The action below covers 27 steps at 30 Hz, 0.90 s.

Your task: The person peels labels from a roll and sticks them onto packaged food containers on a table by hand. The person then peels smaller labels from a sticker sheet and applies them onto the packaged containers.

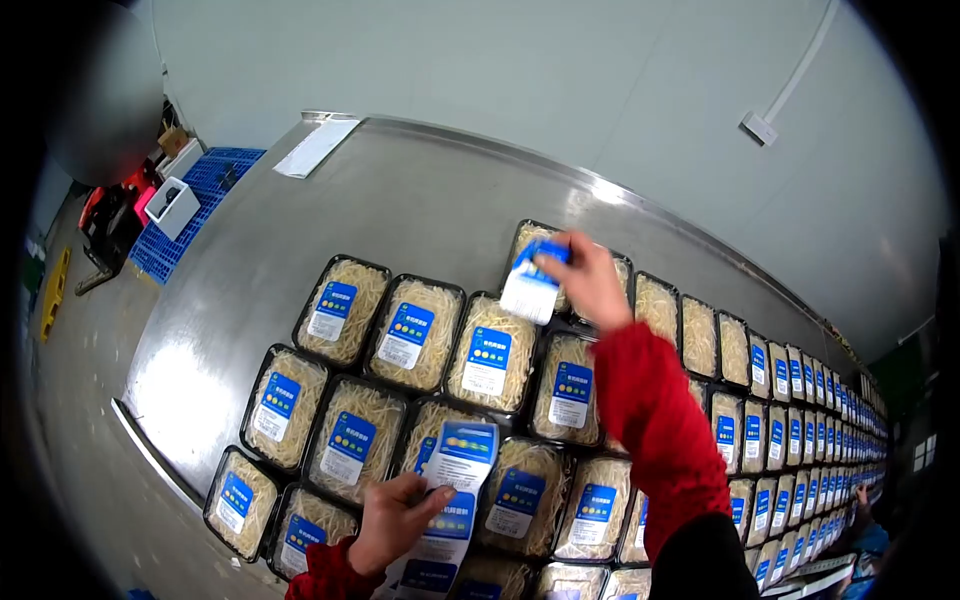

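R hand: fingers clamped on label, over back-row tray on desk. L hand: fingers clamped on strip above nearer trays. Most visible trays labelled; several back-row ones w/o.

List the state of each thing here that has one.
Left hand: closed on label strip
Label strip: held, labels attached
Right hand: pinching single label
Single label: held above trays
Leftmost far-row tray: filled, labelled
Tray beyond right hand: filled, unlabelled
White box: open
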### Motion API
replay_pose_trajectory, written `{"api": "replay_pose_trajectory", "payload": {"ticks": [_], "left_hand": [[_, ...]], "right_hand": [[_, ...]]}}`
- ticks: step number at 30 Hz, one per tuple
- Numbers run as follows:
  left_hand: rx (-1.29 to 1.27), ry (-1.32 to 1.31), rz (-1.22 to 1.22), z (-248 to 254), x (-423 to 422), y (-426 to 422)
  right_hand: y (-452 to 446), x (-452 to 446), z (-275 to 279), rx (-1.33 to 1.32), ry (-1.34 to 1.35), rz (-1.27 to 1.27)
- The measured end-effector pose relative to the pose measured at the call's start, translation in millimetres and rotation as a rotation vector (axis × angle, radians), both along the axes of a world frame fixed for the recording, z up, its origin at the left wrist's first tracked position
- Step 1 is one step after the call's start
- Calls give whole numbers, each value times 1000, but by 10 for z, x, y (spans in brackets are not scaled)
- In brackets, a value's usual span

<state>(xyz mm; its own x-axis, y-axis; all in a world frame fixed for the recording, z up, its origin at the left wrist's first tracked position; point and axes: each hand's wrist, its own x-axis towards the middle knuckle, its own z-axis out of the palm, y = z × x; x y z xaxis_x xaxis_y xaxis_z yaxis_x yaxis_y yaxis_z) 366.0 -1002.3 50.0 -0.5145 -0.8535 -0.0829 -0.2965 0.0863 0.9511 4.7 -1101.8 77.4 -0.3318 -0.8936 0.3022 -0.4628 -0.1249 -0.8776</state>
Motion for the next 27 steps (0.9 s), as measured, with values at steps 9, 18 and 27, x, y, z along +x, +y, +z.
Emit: {"api": "replay_pose_trajectory", "payload": {"ticks": [9, 18, 27], "left_hand": [[-53, 82, -40, -163, -164, -190], [-113, 66, -149, -132, -354, -200], [-48, 132, -204, -124, -882, 95]], "right_hand": [[-777, -754, -1062, 436, 609, -329], [1006, 800, -530, 411, -318, 475], [1935, 860, -279, 254, -282, 219]]}}
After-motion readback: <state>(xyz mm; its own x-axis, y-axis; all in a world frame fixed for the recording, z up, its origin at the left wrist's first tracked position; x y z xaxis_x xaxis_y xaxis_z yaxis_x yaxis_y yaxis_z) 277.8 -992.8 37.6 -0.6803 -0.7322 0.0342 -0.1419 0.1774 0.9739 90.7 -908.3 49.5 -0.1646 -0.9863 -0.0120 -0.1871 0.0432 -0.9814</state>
